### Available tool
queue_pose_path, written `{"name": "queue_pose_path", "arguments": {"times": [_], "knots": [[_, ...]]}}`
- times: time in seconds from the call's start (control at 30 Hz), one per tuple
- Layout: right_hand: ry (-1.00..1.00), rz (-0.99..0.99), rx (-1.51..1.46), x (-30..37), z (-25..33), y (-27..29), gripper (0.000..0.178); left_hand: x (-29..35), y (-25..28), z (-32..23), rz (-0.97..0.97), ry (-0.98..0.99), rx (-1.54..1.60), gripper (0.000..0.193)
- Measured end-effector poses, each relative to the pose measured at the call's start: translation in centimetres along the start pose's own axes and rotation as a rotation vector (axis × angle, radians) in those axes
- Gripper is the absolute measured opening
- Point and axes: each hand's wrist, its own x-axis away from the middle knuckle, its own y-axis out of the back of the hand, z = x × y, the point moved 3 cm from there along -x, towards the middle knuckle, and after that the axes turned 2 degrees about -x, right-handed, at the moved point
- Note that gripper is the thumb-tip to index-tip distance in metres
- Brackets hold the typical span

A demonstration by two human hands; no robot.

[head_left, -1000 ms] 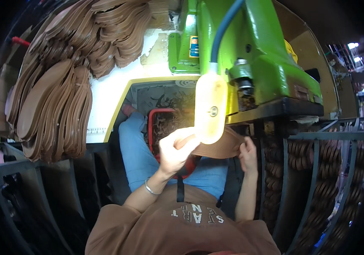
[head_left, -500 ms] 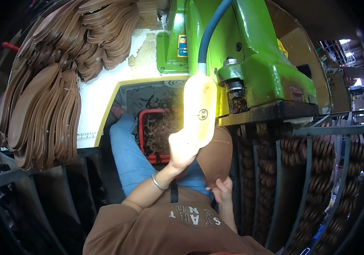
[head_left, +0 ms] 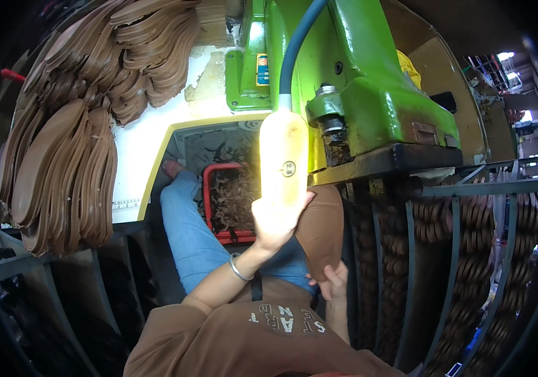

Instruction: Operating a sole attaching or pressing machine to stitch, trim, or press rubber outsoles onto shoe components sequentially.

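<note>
A brown textured shoe sole is held upright and slightly tilted over my lap, wide end up. My right hand pinches its narrow lower end between thumb and fingers. At the sole's left edge is my left hand, closed against it, one digit lying over the upper part. The glowing lamp hangs in front and hides most of the left hand's other fingers. A silver bangle circles my left wrist.
A green machine overhangs the sole. Stacks of brown soles lie on the white tabletop at left. Below, a red-rimmed basket holds scraps. Racks of brown pieces stand at right, and a dark rack at left.
My left hand has shifted slightly right along the sole, and one digit now reaches over its face. The right hand stays at the narrow end. The view has moved a little.
</note>
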Motion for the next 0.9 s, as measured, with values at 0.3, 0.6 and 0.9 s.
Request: {"name": "queue_pose_path", "arguments": {"times": [0.3, 0.6, 0.9], "knots": [[0.281, -0.012, 0.176, -3.9, 11.3, -1.6, 0.027, 0.3, 3.3, 0.5, -0.004, -0.008, 0.003, 0.025], [0.273, 0.110, 0.282, -9.9, 15.3, -7.9, 0.030, -0.2, 7.4, -2.6, 0.039, 0.066, -0.029, 0.023], [0.240, 0.299, 0.234, -10.3, 11.2, -13.7, 0.027, 0.2, 15.5, 0.1, -0.038, 0.261, 0.239, 0.025]]}}
